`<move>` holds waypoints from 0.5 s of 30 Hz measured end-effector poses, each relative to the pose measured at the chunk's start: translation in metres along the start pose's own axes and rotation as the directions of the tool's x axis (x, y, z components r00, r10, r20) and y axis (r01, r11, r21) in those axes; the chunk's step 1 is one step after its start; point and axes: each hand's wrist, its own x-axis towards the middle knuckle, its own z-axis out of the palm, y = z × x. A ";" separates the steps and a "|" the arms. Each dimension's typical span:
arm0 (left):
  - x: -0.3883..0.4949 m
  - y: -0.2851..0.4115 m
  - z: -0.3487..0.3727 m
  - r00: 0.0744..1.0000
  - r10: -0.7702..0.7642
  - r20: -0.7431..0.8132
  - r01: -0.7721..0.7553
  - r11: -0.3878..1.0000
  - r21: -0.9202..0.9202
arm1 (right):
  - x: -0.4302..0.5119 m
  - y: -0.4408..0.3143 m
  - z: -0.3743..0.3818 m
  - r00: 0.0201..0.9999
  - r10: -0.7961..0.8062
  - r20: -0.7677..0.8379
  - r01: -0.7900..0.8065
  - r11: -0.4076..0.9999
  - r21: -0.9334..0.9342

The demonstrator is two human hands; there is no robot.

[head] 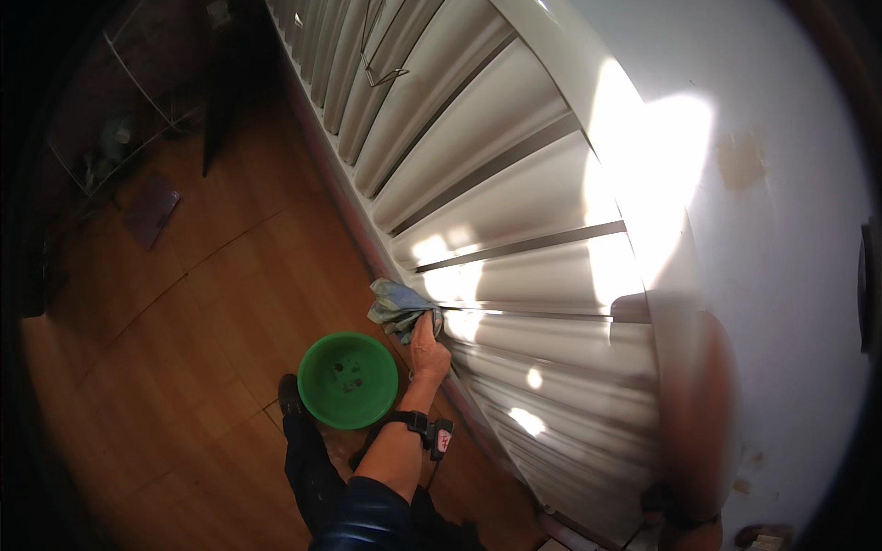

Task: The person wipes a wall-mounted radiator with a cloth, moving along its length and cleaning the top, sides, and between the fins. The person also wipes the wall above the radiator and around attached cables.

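Note:
My left hand (428, 355) grips a crumpled, pale blue-green patterned cloth (401, 306) at the lower edge of a white ribbed radiator (524, 268). A green plastic basin (346, 386) with dark specks on its bottom stands on the floor to the left of that forearm, close to my shoe. On the far right, my right hand (706, 337) and forearm are motion-blurred near the radiator's outer edge and the white wall; its fingers cannot be made out. A strap with a small device is on each forearm.
Bent metal wire (375, 76) lies against the radiator's upper part. A flat purplish object (153, 210) rests on the wood-look floor (227, 303) at left. Beyond it, a white wire rack (138, 86) stands in shadow. Bright sunlight patches fall on the radiator and wall (772, 227).

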 end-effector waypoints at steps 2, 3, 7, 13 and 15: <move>0.008 -0.004 -0.004 0.991 -0.124 0.057 0.122 0.992 0.039 | 0.000 0.001 0.000 0.999 -0.046 0.000 0.046 0.996 -0.074; 0.007 0.002 -0.007 0.986 -0.156 0.056 0.154 0.987 0.037 | -0.001 0.001 -0.002 0.998 -0.056 0.002 0.056 0.994 -0.092; -0.004 0.066 -0.024 0.991 -0.128 0.038 0.131 0.985 -0.109 | 0.002 0.001 -0.008 0.995 -0.100 0.013 0.100 0.995 -0.013; -0.055 0.227 -0.059 0.904 0.427 -0.001 -0.416 0.880 -0.228 | 0.001 0.007 -0.009 0.995 -0.090 0.034 0.085 0.988 0.128; -0.066 0.275 -0.069 0.858 0.514 -0.005 -0.500 0.832 -0.241 | 0.000 0.010 -0.008 0.996 -0.083 0.019 0.080 0.990 0.114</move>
